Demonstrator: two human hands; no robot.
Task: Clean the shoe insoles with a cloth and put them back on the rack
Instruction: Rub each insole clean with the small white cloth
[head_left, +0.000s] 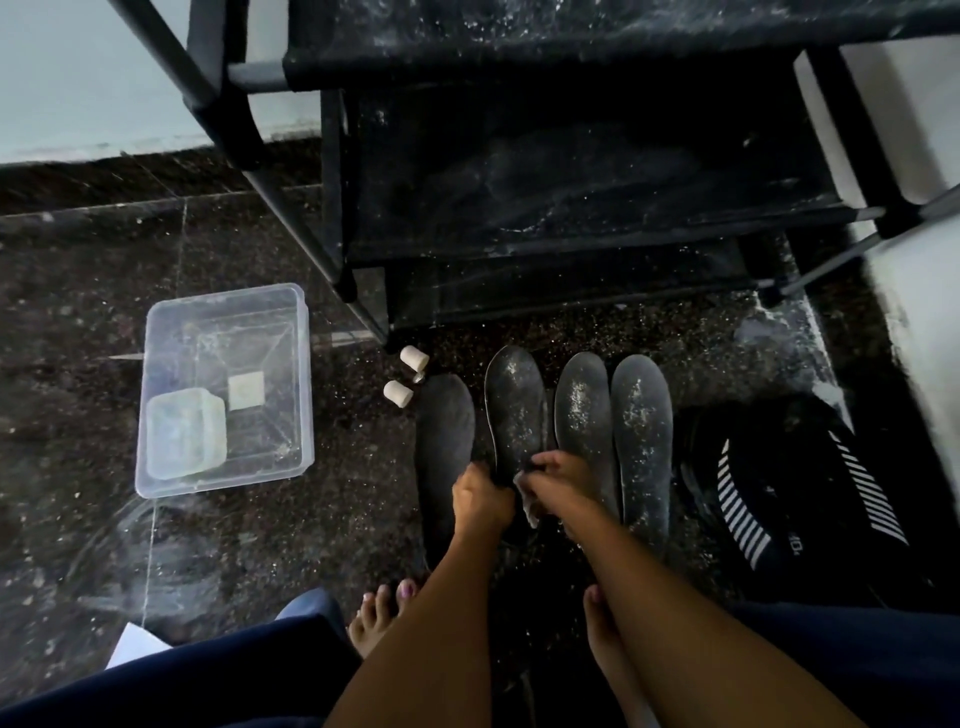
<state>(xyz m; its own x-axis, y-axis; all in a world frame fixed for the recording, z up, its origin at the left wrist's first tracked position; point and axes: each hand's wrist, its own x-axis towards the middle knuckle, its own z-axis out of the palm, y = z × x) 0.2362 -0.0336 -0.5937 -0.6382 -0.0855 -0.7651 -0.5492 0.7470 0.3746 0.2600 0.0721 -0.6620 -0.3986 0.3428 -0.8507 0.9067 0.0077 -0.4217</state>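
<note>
Wiping step, early: four insoles on floor before the rack (545, 208); your left hand (480, 496) grips the second insole (514, 410) at its heel; right hand (558, 480) pinches the cloth (527, 501) against it; next, stroke toward toe; three look dusty.

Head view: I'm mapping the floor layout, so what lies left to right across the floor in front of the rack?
Clear plastic tub → two small white cylinders → four dusty insoles side by side → black shoe with white stripes.
</note>
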